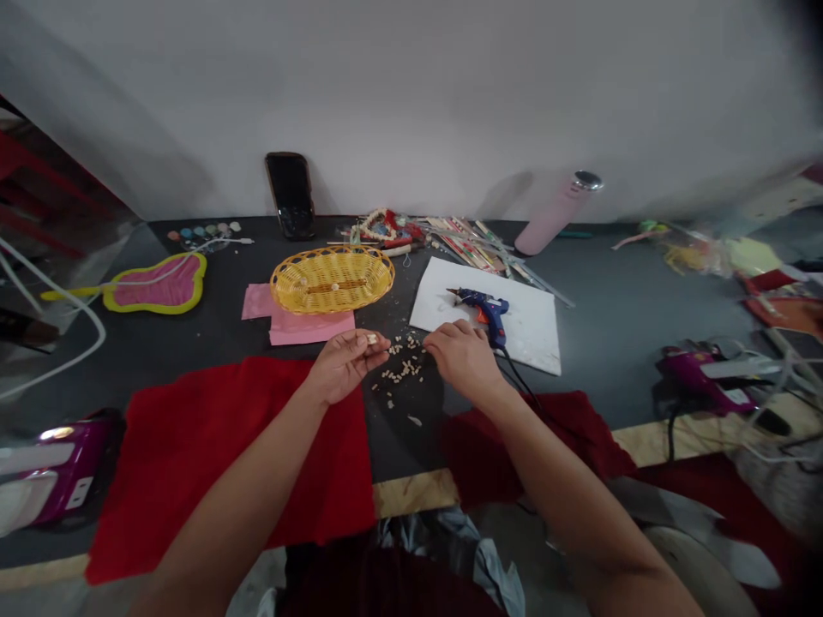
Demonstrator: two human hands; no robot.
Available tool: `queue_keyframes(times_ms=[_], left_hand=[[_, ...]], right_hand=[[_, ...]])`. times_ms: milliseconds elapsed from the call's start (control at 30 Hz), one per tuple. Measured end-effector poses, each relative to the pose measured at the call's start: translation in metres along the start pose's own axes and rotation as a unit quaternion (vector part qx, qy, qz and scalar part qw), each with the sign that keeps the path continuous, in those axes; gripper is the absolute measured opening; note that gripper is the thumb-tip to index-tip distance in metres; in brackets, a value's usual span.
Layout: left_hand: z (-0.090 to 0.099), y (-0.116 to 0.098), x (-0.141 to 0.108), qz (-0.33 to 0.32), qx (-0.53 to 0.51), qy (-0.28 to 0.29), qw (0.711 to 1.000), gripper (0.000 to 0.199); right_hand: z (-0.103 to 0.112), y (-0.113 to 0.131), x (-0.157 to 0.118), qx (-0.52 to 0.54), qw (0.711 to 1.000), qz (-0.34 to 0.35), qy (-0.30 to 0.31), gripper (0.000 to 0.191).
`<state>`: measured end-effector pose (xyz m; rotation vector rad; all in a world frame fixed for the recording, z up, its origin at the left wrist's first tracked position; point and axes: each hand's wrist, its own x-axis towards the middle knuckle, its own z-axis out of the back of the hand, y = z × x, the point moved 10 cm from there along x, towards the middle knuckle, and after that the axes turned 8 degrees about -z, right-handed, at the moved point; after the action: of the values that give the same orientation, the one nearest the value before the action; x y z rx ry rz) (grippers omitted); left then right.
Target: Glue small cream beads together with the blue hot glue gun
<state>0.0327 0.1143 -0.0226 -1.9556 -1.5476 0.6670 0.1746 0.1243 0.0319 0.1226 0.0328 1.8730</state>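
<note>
My left hand (pixel 347 364) is closed, thumb against fingers, on a small pale piece (pixel 371 339) at its fingertips. The piece looks bead-like, but its exact kind is too small to tell. Between my hands lies a loose scatter of similar small beige pieces (pixel 405 370) on the dark tabletop. Bent downward, my right hand (pixel 464 356) has its fingers closed together at the scatter's right edge; whatever they may hold is hidden. Just beyond my left hand, a yellow woven basket (pixel 333 300) stands partly on pink cloth (pixel 309 330), with a few tiny pale bits inside.
A blue glue gun (pixel 485 308) rests on a white board (pixel 443 278), its cord running past my right forearm. Red cloth (pixel 244 446) covers the near left. Along the wall are a phone (pixel 291 195), sticks (pixel 476 244) and a pink bottle (pixel 556 214).
</note>
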Motion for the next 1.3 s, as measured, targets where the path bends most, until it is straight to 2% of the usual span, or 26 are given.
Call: queue_keyframes(times_ms=[100,233,333,433,467,533,600,667,767,833,900,967,1033,1067,1100,1167,1233,1300], left_hand=[[-0.002,0.0,-0.001,0.004,0.003,-0.001,1.0,0.012],[-0.003,0.0,-0.003,0.009,-0.001,-0.002,1.0,0.012],[-0.003,0.0,-0.003,0.01,-0.004,-0.006,1.0,0.012],[-0.003,0.001,-0.004,0.014,-0.001,-0.007,1.0,0.012],[-0.003,0.001,-0.003,0.015,0.0,-0.006,1.0,0.012],[-0.002,0.002,-0.003,0.014,0.002,-0.004,1.0,0.012],[-0.001,0.003,-0.002,0.012,0.006,-0.002,1.0,0.011],[0.0,0.005,-0.002,0.014,0.009,-0.002,1.0,0.011],[0.002,0.005,-0.002,0.016,0.01,-0.006,1.0,0.011],[0.002,0.005,-0.002,0.016,0.011,-0.007,1.0,0.013],[0.002,0.005,-0.002,0.017,0.013,-0.007,1.0,0.014],[0.001,0.005,-0.003,0.019,0.013,-0.005,1.0,0.015],[-0.001,0.004,-0.003,0.019,0.012,-0.004,1.0,0.015],[-0.002,0.004,-0.003,0.019,0.011,-0.003,1.0,0.015],[-0.002,0.004,-0.003,0.019,0.011,-0.004,1.0,0.015],[-0.002,0.004,-0.003,0.019,0.01,-0.007,1.0,0.014],[0.0,0.003,-0.003,0.019,0.008,-0.015,1.0,0.013],[0.002,0.003,-0.003,0.017,0.006,-0.024,1.0,0.013]], right_hand=[[-0.011,-0.001,-0.006,-0.02,0.999,-0.002,0.031,0.021],[-0.007,-0.027,-0.012,0.021,1.0,-0.017,-0.002,0.022],[0.012,-0.071,-0.012,0.055,0.995,-0.067,-0.049,0.026],[0.03,-0.127,-0.013,0.067,0.978,-0.182,-0.078,0.03],[0.028,-0.143,-0.012,0.08,0.97,-0.222,-0.063,0.032],[0.011,-0.164,-0.01,0.131,0.951,-0.278,0.013,0.038],[-0.012,-0.171,-0.006,0.167,0.936,-0.297,0.091,0.047],[-0.024,-0.172,0.0,0.146,0.938,-0.29,0.121,0.053],[-0.027,-0.175,0.011,0.068,0.954,-0.276,0.094,0.052],[-0.026,-0.179,0.013,0.052,0.957,-0.276,0.071,0.047],[-0.022,-0.182,0.012,0.077,0.956,-0.281,0.045,0.042],[-0.014,-0.182,0.008,0.146,0.945,-0.292,0.014,0.037],[-0.006,-0.176,0.002,0.282,0.91,-0.303,-0.019,0.029],[-0.004,-0.17,-0.001,0.38,0.873,-0.306,-0.027,0.026],[-0.003,-0.162,-0.004,0.482,0.82,-0.305,-0.035,0.025],[-0.005,-0.133,-0.006,0.63,0.723,-0.283,-0.001,0.027],[-0.004,-0.101,-0.006,0.714,0.657,-0.24,0.038,0.029],[0.0,-0.077,-0.005,0.763,0.617,-0.19,0.042,0.031]])
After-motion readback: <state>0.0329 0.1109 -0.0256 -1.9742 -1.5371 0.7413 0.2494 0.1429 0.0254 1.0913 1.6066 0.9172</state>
